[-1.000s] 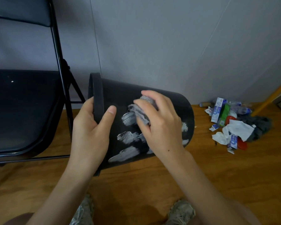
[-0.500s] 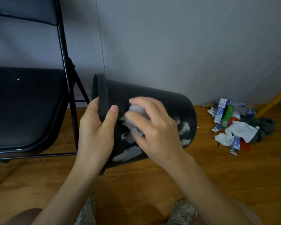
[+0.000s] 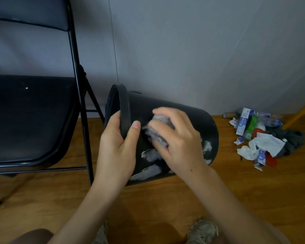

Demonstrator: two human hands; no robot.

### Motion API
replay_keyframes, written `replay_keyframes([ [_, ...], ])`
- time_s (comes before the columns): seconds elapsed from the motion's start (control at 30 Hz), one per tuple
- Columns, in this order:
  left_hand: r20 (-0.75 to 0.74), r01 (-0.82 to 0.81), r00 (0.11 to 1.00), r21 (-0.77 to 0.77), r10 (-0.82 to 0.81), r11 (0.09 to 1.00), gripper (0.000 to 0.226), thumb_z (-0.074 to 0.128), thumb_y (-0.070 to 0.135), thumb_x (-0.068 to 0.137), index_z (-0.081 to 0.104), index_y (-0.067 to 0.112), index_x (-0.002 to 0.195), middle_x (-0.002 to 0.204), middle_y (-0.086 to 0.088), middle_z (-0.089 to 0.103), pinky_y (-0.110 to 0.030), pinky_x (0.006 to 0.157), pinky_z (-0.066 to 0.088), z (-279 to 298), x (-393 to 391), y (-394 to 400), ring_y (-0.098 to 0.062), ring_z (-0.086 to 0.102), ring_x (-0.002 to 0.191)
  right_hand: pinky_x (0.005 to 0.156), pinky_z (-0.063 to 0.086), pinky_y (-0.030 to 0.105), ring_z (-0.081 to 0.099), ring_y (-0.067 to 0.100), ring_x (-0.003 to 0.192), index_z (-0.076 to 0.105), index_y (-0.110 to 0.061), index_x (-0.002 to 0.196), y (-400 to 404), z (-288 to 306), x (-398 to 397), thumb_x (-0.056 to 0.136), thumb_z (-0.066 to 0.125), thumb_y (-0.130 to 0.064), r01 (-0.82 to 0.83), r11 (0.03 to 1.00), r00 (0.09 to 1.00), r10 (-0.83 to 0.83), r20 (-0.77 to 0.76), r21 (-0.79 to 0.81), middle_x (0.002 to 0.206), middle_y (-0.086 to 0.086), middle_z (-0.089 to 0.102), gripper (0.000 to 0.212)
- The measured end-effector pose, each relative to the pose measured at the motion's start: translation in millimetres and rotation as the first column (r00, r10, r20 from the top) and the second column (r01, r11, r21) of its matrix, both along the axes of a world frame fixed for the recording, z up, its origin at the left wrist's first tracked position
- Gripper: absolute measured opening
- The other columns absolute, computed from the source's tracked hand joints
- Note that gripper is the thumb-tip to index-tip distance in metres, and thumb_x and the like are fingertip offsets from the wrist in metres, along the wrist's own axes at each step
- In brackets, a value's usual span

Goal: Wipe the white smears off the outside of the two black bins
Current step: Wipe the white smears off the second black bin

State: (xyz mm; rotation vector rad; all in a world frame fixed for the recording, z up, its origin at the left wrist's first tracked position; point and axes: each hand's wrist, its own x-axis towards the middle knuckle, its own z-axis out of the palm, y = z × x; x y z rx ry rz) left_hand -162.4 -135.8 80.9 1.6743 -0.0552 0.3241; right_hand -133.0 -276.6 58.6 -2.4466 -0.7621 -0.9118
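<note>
At six o'clock of the frame we tip the black bin (image 3: 183, 117) on its side above the wooden floor (image 3: 165, 199), mouth toward nine o'clock. Our left hand (image 3: 115, 148) grips its rim (image 3: 124, 110), thumb on the wall. Our right hand (image 3: 178, 140) curls round a grey rag (image 3: 157, 131), pressed nearer the rim than a second ago; the upper white smears (image 3: 148, 162) are gone. The bin's inside is hidden.
</note>
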Motion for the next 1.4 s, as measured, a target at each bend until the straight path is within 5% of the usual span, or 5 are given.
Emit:
replay_keyframes([
  [0.4,-0.026,-0.011,1.000,-0.068,0.009,0.998,0.021,0.048,0.020,0.097,0.058,0.019,0.116,0.096,0.001,0.068,-0.032,0.075,0.055,-0.5,0.4,2.3,-0.013,0.067,0.090,0.082,0.051,0.026,0.054,0.025,0.112,0.071,-0.007,0.102,7.2,6.7,3.0,0.083,0.066,-0.021,0.011,1.000,1.000,-0.011,-0.019,0.007,0.118,0.013,0.062,0.024],
  [0.57,0.003,-0.030,1.000,-0.033,0.030,0.999,0.021,0.048,0.020,0.097,0.058,0.015,0.115,0.087,0.008,0.066,-0.021,0.068,0.051,4.0,2.3,5.0,-0.010,0.065,0.084,0.082,0.051,0.026,0.052,0.025,0.114,0.070,-0.007,0.101,7.5,2.9,-0.3,0.083,0.066,-0.020,-0.012,1.000,1.000,0.012,0.012,0.010,0.118,0.014,0.062,0.023],
  [0.77,-0.035,-0.025,0.999,-0.089,0.022,0.996,0.021,0.049,0.022,0.097,0.058,0.021,0.116,0.096,0.003,0.069,-0.035,0.077,0.054,3.8,3.3,5.3,-0.014,0.067,0.092,0.080,0.054,0.029,0.055,0.027,0.111,0.071,-0.006,0.101,3.8,5.2,8.1,0.082,0.067,-0.019,0.050,0.997,0.999,-0.050,-0.007,0.051,0.117,0.014,0.063,0.023],
  [0.93,-0.006,-0.024,1.000,-0.051,0.023,0.998,0.020,0.048,0.018,0.098,0.059,0.017,0.114,0.092,0.006,0.067,-0.023,0.072,0.053,1.7,2.5,8.5,-0.010,0.066,0.088,0.087,0.049,0.027,0.053,0.026,0.115,0.071,-0.008,0.100,11.8,-3.5,-1.6,0.083,0.068,-0.019,-0.021,1.000,1.000,0.022,-0.014,0.019,0.119,0.012,0.062,0.021],
  [1.4,-0.019,-0.012,1.000,-0.045,0.012,0.999,0.020,0.047,0.016,0.098,0.058,0.019,0.115,0.101,-0.001,0.067,-0.038,0.082,0.055,-1.0,0.4,1.6,-0.014,0.066,0.096,0.091,0.052,0.030,0.057,0.027,0.115,0.071,-0.003,0.104,12.3,-6.4,-2.0,0.085,0.069,-0.018,-0.060,0.996,0.998,0.060,-0.002,0.059,0.119,0.016,0.064,0.024],
])
